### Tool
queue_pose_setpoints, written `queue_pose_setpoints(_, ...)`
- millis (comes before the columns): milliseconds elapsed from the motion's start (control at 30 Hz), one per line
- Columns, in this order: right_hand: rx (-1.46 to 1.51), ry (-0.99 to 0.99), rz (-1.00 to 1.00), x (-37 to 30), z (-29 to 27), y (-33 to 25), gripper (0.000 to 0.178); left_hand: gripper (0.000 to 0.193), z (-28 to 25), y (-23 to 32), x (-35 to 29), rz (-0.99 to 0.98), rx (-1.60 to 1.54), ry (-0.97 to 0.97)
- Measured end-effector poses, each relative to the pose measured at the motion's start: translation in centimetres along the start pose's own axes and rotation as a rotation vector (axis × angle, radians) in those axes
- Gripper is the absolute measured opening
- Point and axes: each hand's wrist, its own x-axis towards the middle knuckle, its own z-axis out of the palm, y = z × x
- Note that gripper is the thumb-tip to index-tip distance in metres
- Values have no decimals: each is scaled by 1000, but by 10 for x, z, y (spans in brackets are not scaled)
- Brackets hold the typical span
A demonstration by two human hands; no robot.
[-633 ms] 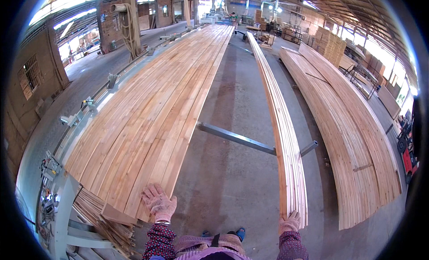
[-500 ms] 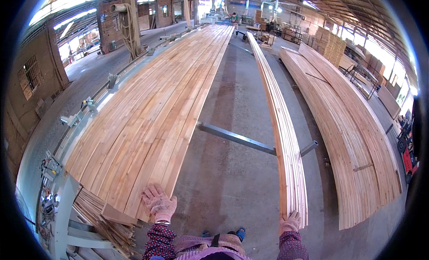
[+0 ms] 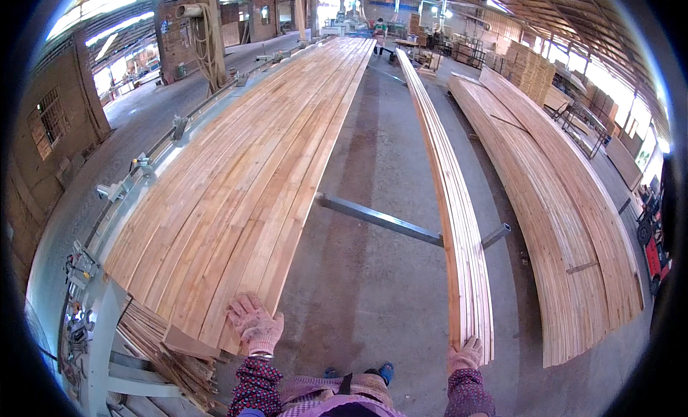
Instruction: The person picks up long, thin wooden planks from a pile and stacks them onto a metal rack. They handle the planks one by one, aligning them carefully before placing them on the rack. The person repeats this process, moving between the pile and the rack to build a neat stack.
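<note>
My left hand (image 3: 255, 324), in a pinkish work glove, lies flat with its fingers spread on the near right corner of a wide layer of long wooden boards (image 3: 236, 202). These boards lie side by side and run far ahead. At the right, my gloved right hand (image 3: 466, 354) is closed over the near end of a narrow row of long wooden strips (image 3: 459, 238). Its fingers are bent on top of the strips, and its underside is hidden. Bare floor separates the row from the wide layer.
A metal bar (image 3: 380, 218) crosses beneath the narrow strips. Further right lies a large stack of boards (image 3: 552, 223). A machine rail with clamps (image 3: 143, 166) borders the left side, above thin offcuts (image 3: 168, 356). Another person (image 3: 379, 34) stands at the far end.
The person at the far end now stands more upright and shows more fully. The far ends of the wide boards have shifted slightly. Both my hands stay in place.
</note>
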Motion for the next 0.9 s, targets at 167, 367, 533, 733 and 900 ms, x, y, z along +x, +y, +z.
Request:
queue_pose_setpoints(167, -23, -5, -6, 5, 9, 7, 91, 92, 1, 0, 0, 11, -10, 0)
queue_pose_setpoints(367, -72, -17, -33, 7, 7, 8, 92, 93, 2, 1, 1, 23, 6, 16)
queue_pose_setpoints(533, -42, -45, -27, 0, -2, -2, 93, 93, -3, -1, -1, -2, 24, -9)
queue_pose_setpoints(733, -81, 3, -61, 16, 22, 16, 92, 93, -3, 4, 0, -3, 9, -22)
queue_pose_setpoints(900, -58, 2, -44, 7, 12, 5, 90, 93, -3, 1, 0, -10, 7, -27)
